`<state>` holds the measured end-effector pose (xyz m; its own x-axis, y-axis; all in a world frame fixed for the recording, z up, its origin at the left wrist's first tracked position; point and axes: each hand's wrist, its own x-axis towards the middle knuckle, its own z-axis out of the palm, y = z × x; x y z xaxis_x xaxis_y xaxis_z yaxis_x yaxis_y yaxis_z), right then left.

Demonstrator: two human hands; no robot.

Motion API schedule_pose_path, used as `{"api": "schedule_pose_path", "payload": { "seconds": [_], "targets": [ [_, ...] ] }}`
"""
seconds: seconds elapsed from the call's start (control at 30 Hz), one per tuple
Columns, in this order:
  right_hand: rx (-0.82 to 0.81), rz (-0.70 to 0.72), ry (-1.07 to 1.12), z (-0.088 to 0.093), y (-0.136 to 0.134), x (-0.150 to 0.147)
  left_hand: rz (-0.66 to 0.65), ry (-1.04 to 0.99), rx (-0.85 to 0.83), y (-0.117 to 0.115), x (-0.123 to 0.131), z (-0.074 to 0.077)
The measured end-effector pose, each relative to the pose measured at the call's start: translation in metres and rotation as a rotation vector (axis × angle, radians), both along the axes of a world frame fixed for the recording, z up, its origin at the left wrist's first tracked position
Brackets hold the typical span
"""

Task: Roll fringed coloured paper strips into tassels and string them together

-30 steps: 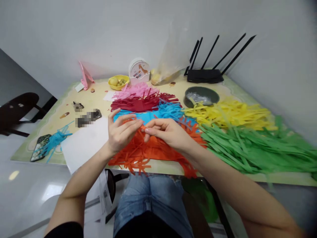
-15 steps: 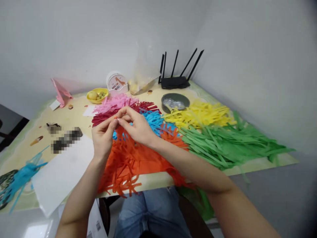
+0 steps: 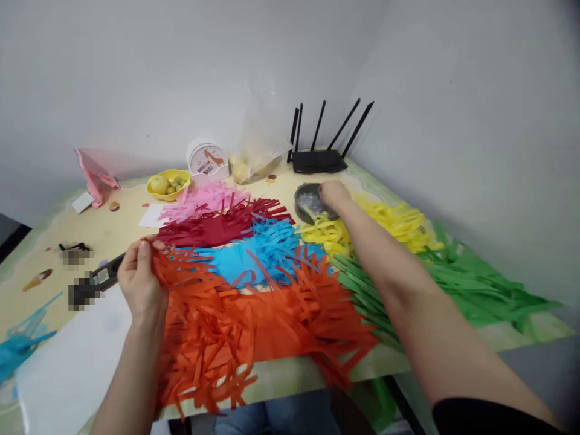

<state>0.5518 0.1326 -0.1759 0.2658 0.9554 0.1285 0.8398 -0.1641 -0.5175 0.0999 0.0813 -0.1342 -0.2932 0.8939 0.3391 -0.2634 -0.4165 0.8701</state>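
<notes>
Left hand (image 3: 144, 281), frame left, pinches orange fringe (image 3: 272, 329); right hand (image 3: 334, 194) has moved to the bowl (image 3: 301, 211), upper centre (grip indiscernible).

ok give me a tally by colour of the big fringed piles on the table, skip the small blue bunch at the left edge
Pink pile: 1
Dark red pile: 1
Blue pile: 1
Orange pile: 1
Yellow pile: 1
Green pile: 1
Total: 6

Two hands (image 3: 144, 281) (image 3: 334, 194), two bowls (image 3: 299, 209) (image 3: 156, 194)
</notes>
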Motion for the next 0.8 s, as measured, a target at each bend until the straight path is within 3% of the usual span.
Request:
{"api": "schedule_pose_path", "payload": {
  "seconds": [0.1,0.23,0.33,0.47,0.6,0.73,0.8],
  "targets": [
    [-0.195,-0.189,-0.049,-0.016,0.010,0.000,0.008,0.036,-0.017,-0.002,0.004,-0.003],
    [-0.314,-0.258,-0.065,-0.025,0.014,0.003,-0.019,0.068,-0.031,0.000,0.001,-0.006],
    [-0.266,-0.260,-0.056,-0.020,0.005,0.007,-0.050,0.089,-0.041,0.000,-0.002,-0.007],
    [-0.043,-0.236,-0.045,0.004,-0.017,-0.003,-0.073,0.161,-0.039,-0.006,-0.001,-0.006],
    [0.132,-0.024,0.043,0.032,-0.048,-0.066,-0.134,0.358,-0.003,-0.023,0.007,0.000],
    [0.344,0.466,0.284,0.053,-0.100,-0.162,-0.277,0.529,0.074,-0.045,0.021,0.009],
    [0.345,0.609,0.362,0.063,-0.125,-0.200,-0.337,0.590,0.109,-0.055,0.026,0.014]
  ]
}}
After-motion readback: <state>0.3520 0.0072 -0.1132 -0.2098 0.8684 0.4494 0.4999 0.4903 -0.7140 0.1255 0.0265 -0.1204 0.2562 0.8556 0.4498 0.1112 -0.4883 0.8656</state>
